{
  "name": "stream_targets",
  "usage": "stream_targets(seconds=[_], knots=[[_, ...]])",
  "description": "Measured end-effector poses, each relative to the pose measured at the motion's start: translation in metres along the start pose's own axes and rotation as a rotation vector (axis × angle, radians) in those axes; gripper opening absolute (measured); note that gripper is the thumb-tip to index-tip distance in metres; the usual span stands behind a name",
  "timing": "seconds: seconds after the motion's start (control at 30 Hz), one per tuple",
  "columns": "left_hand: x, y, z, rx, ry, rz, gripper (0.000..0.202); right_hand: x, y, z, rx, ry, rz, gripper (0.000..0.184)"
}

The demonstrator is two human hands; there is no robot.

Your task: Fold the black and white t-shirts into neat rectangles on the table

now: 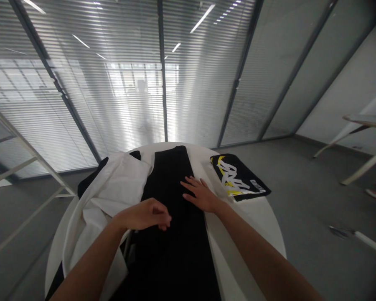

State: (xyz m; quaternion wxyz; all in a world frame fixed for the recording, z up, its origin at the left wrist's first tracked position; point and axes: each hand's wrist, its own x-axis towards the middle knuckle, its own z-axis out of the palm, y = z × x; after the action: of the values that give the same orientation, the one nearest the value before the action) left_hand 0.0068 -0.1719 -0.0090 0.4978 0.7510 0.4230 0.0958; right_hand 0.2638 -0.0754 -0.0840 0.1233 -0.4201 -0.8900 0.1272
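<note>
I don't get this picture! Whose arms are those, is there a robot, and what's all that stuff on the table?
There's no robot here, just a person using bare hands. The camera sits on the person's head, looking forward and down, so you see their arms the way you'd see yours.

In front is a white table with a curved edge. A long piece of black cloth runs down the middle. Crumpled white cloth lies on the left, and on the right is a black piece with yellow and white printing.

The right hand is spread on the black cloth. The left hand is loosely curled over it. I can't see anything held in either hand.
</note>
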Motion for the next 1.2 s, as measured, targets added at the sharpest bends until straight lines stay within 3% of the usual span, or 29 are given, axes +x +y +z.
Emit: stream_targets(seconds=[0.1, 0.17, 0.3, 0.43, 0.63, 0.83, 0.97, 1.07, 1.2], knots=[[0.02, -0.014, 0.008, 0.4, 0.387, 0.016, 0.043, -0.001, 0.0, 0.003, -0.037, -0.058, 0.014, 0.064], [0.03, -0.029, 0.012, 0.585, 0.503, 0.0, 0.044, -0.001, 0.0, 0.004, -0.056, -0.07, 0.017, 0.066], [0.042, -0.058, 0.012, 0.68, 0.518, -0.108, 0.06, -0.001, 0.0, 0.001, -0.077, -0.083, 0.044, 0.067], [0.045, -0.069, 0.015, 0.756, 0.504, -0.174, 0.065, -0.002, 0.001, -0.003, -0.092, -0.096, 0.08, 0.068], [0.043, -0.056, 0.023, 0.793, 0.465, -0.157, 0.066, -0.003, -0.003, -0.014, -0.151, 0.019, 0.099, 0.056], [0.034, -0.036, 0.009, 0.681, 0.504, -0.025, 0.053, -0.001, -0.002, -0.02, -0.135, 0.113, 0.13, 0.038], [0.041, -0.043, 0.006, 0.68, 0.608, 0.006, 0.04, 0.002, 0.001, -0.01, -0.162, 0.181, 0.112, 0.039], [0.049, -0.053, 0.011, 0.765, 0.691, 0.029, 0.042, 0.002, 0.003, 0.0, -0.16, 0.154, 0.068, 0.045], [0.051, -0.056, 0.014, 0.78, 0.622, -0.032, 0.049, 0.003, 0.004, 0.003, -0.134, 0.116, 0.05, 0.047]])
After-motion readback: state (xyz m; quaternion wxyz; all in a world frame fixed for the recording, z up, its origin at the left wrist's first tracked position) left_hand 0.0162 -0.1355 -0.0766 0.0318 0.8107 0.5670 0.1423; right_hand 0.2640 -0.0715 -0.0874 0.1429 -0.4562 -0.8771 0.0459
